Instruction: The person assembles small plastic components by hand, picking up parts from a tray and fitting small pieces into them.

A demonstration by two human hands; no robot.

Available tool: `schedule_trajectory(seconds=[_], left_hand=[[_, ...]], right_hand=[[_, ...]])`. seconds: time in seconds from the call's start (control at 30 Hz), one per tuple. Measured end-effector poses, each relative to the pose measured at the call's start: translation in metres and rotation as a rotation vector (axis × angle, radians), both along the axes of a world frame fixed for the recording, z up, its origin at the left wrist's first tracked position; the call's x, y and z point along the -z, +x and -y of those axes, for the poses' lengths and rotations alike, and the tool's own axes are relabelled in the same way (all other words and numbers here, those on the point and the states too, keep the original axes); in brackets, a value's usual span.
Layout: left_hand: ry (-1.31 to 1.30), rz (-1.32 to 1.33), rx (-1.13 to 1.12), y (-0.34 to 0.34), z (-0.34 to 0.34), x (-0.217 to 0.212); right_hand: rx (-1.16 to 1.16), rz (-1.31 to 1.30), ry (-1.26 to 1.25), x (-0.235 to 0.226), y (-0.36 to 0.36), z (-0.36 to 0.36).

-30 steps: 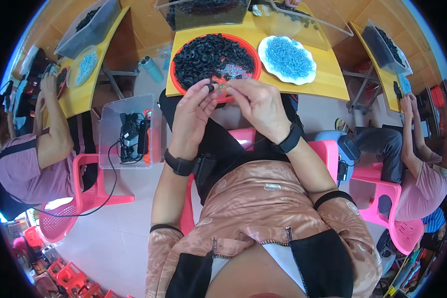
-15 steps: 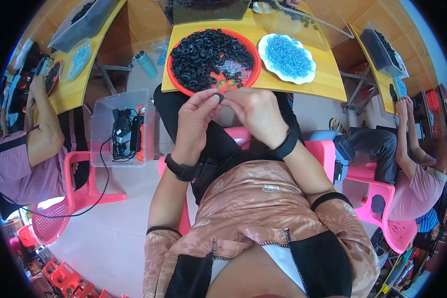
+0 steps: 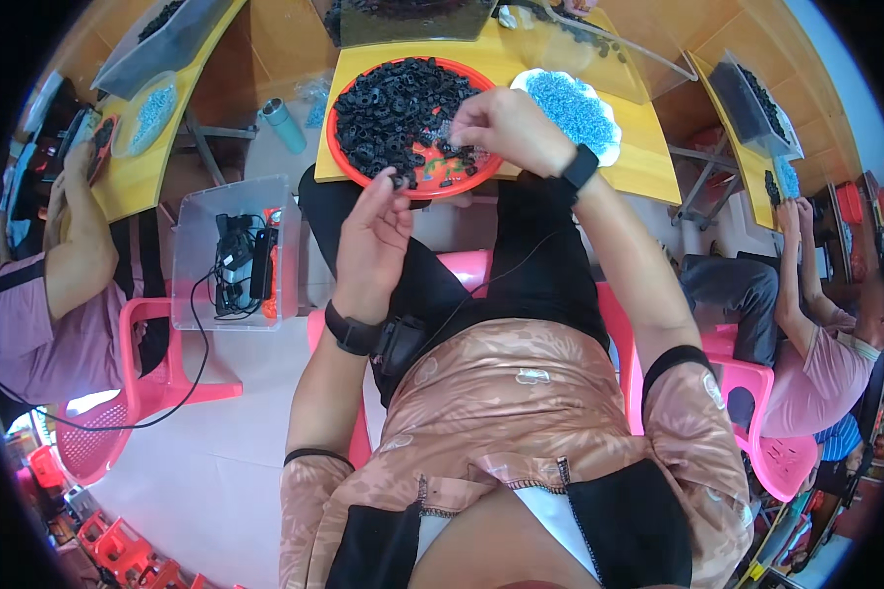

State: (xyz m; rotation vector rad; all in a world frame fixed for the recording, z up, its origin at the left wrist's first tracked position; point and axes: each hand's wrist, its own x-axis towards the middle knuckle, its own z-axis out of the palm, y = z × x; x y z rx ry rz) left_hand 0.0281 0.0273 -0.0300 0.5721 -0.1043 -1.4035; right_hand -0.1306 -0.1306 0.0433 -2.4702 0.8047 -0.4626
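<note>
From where I'm standing: L hand (image 3: 376,234) has a small black part (image 3: 400,183) pinched btwn thumb & finger, right by the near rim of the red tray (image 3: 440,193). R hand (image 3: 506,130) is over the tray's right side, fingertips bunched narrow near the clear bits (image 3: 440,131); can't tell if it's got one.

For a good pick, I'd keep the L grip light & steady, w/ the part's face turned toward the R hand. R fingertips should take one bit at a time, straight up, so the black parts (image 3: 388,108) heaped on the left don't slide into the bare patch. Small stuff, prob. easy to drop; working above the tray would catch it.

Edges: tray pokes out past the table's (image 3: 650,169) near edge, so no leaning on that rim, it might tip. White plate (image 3: 611,152) of blue bits (image 3: 563,103) sits just right of the tray, R wrist close by, so mind the cuff & elbow. Bins (image 3: 413,27) limit reach at the back. Most room's on the near side, above the lap, tho a thin cord (image 3: 509,257) runs there; keep it off the fingers.
</note>
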Motion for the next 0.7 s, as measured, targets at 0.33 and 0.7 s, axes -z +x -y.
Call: schedule_trajectory(seconds=[0.33, 0.7], left_hand=[[-0.02, -0.041, -0.051, 0.014, 0.002, 0.006], [0.014, 0.023, -0.064, 0.011, 0.003, 0.003]], right_hand=[[0.007, -0.299, -0.217, 0.011, 0.041, -0.006], [0.078, -0.221, -0.385, 0.018, 0.014, 0.009]])
